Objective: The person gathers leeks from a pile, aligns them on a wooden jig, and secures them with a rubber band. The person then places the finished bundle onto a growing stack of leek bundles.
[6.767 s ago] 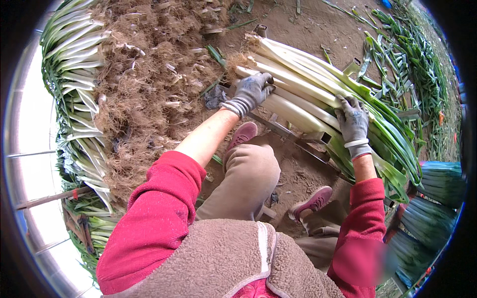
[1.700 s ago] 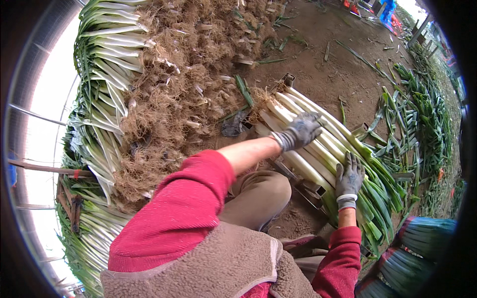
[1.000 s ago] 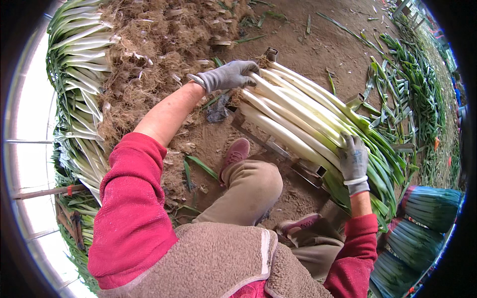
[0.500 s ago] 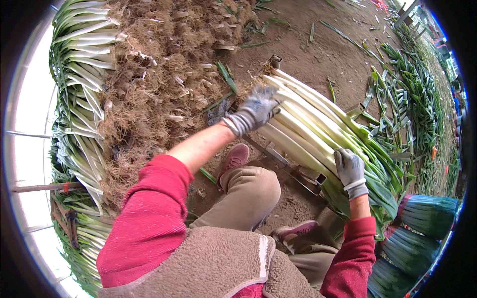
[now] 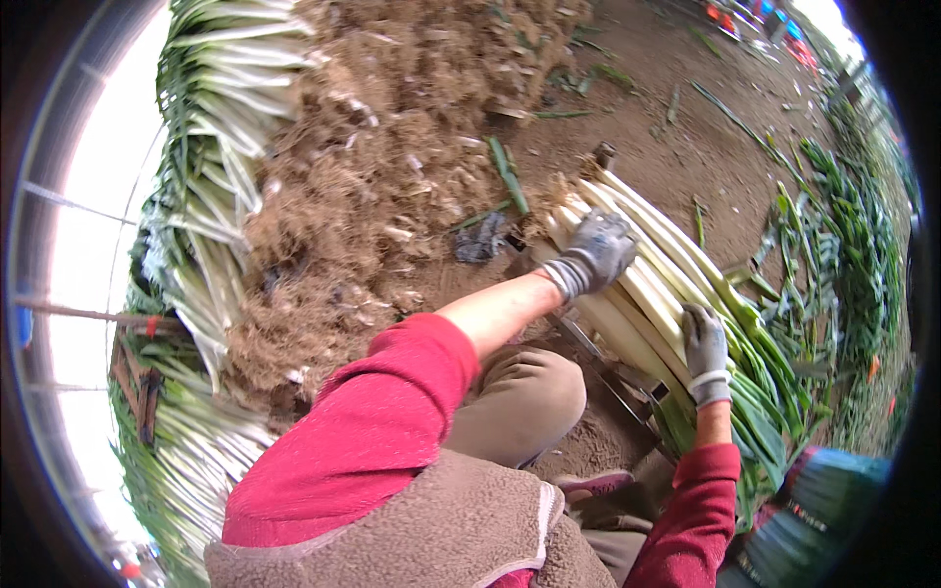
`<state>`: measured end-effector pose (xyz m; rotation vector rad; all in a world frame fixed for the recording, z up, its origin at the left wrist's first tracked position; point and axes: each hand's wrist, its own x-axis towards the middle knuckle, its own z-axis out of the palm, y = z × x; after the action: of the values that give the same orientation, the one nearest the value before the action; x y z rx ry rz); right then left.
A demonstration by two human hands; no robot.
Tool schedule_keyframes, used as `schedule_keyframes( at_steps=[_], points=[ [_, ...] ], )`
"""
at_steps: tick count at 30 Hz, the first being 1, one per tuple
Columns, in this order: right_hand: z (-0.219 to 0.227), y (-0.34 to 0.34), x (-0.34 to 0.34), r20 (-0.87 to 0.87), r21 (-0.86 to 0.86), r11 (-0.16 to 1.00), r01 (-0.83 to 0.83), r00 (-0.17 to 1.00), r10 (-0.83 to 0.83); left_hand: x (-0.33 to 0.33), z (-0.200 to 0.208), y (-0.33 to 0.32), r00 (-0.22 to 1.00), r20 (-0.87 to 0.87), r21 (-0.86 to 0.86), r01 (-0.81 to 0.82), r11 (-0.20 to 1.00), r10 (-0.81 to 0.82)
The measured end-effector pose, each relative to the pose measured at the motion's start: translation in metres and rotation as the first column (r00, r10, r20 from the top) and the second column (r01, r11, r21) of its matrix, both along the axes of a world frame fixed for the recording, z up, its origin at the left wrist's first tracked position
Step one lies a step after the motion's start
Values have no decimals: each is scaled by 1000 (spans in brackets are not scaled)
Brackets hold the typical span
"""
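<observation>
A pile of long green onions (image 5: 637,284), thick and white-stalked, lies slantwise before me on a low metal frame (image 5: 600,355). Their roots point up and left; their green leaves (image 5: 760,421) spread to the lower right. My left hand (image 5: 603,253), in a grey knitted glove, is on the white stalks close to the root end, fingers curled over them. Lower down, where white turns to green, my right hand (image 5: 705,343), gloved likewise, presses on the stalks with its fingers together and bent. The undersides of both hands are hidden.
At the left lies a large heap of green onions (image 5: 240,88) with brown, shaggy roots (image 5: 382,167). Cut leaves (image 5: 853,255) are piled at the right. Blue-wrapped bundles (image 5: 833,500) stand at lower right. A dark crumpled scrap (image 5: 480,240) lies on the dirt floor.
My left hand has come down from above the root end onto the stalks, moving right. My right hand stays on the pile. The whole view has shifted.
</observation>
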<state>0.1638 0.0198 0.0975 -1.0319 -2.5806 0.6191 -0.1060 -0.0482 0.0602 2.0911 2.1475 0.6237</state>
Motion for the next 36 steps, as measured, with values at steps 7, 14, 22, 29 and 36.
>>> schedule_keyframes(
  at_steps=[7,14,22,29,36],
  points=[
    [8,-31,37,323,389,911,133,907,-270,3,-17,-1,989,145,113,-21,993,4],
    [-27,-19,63,350,415,899,137,888,-297,31,10,-49,845,528,50,-129,990,84],
    [-29,1,60,717,475,879,-46,598,-357,-28,54,-369,920,338,361,-320,876,197],
    [-54,72,90,428,-21,978,205,886,-177,-155,91,-599,556,252,308,-822,479,792],
    [14,22,51,-28,-79,996,-49,999,47,-283,4,-713,-300,650,-165,-953,-255,698]
  ],
)
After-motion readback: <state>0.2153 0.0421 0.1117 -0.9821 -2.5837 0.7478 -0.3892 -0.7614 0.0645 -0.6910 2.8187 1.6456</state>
